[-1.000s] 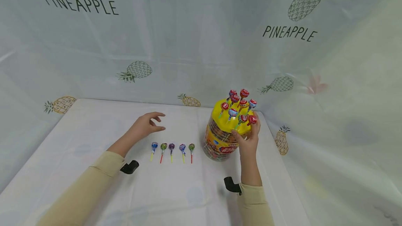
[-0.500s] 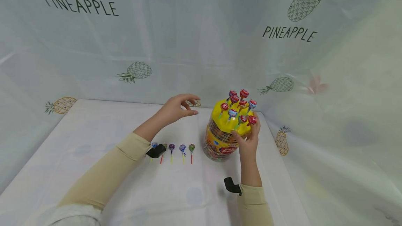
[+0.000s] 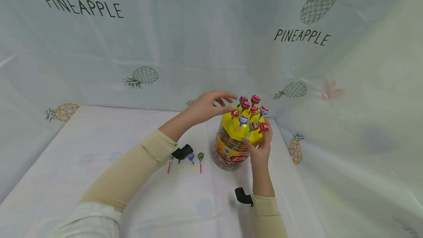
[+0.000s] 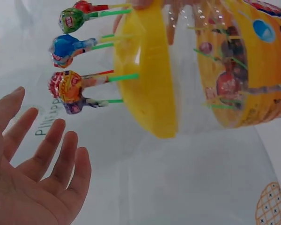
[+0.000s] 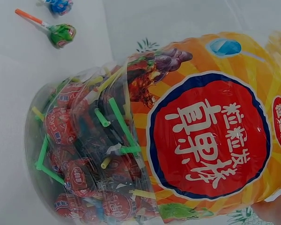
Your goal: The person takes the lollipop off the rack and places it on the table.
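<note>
A clear plastic candy jar (image 3: 228,146) stands on the table, its sides wrapped in a yellow printed label (image 5: 210,136) and wrapped lollipops packed inside. Several lollipops (image 4: 69,86) stick up by their sticks from its yellow lid (image 3: 235,132). My right hand (image 3: 261,153) grips the jar's top on the right, thumb in front and fingers round the far side. My left hand (image 3: 208,107) holds nothing; its fingers reach out beside the lollipops at the lid's left. Seen from the left wrist, those fingers (image 4: 61,159) are spread and slightly bent, apart from the candies.
A row of loose lollipops (image 3: 201,157) lies on the white tablecloth (image 3: 185,201) left of the jar, partly covered by the left wrist's black camera (image 3: 183,152). A pineapple-print sheet (image 3: 198,47) hangs behind the table.
My left hand has travelled right and away from me, from above the loose lollipops to the jar's lid. My right hand and the jar have stayed in place.
</note>
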The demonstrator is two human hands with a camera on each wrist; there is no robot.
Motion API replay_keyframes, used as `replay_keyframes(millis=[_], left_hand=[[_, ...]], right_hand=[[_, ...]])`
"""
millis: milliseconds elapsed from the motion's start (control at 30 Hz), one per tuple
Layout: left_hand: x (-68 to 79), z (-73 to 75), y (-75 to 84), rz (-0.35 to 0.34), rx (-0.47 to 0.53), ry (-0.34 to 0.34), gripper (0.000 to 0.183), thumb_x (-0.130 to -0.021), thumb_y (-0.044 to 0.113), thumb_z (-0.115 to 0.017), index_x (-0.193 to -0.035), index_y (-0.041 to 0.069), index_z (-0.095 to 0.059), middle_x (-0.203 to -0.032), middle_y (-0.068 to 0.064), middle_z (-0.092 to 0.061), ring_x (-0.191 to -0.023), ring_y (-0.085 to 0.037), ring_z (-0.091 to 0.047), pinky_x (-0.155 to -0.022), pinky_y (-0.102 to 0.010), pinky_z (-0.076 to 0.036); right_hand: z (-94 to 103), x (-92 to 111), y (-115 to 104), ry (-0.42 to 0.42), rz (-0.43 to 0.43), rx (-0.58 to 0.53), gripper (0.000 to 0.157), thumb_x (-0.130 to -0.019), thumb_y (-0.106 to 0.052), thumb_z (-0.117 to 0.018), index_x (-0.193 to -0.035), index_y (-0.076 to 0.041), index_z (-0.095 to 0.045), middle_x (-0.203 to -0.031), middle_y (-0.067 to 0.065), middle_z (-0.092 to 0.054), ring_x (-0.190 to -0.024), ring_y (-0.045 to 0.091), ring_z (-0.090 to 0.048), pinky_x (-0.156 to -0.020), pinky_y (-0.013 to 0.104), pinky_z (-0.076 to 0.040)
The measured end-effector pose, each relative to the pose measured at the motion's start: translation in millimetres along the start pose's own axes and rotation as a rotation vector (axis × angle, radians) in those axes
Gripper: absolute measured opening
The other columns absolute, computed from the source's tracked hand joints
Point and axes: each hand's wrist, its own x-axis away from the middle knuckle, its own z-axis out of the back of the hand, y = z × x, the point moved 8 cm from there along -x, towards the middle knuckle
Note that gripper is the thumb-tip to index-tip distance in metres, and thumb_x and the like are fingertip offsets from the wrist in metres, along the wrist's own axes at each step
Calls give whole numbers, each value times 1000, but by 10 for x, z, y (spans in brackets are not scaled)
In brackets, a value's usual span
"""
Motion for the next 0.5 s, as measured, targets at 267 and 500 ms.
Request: replay_keyframes(millis=[267,500], left_hand=[[-124,-195,145,-33,-24,-123,41,-97,25,-63,-137,20,-57,-127,-3,-59,-110,-19,-55,-87,-32,-51],[-141,-292,187,-48,-19,-154,40,-98,25,-62,-137,19,-58,-133,1,-57,-111,-17,-54,-87,-27,-51]], right_hand=[[-3,9,1,2,-8,1,74,-88,4,-67,-152,-11,-32,-159,7,-12,-140,28,-24,-111,57,-24],[-11,11,-27,-12,19,14,73,-88,4,-67,-151,-9,-33,-158,8,-13,-141,27,-22,-112,56,-23]])
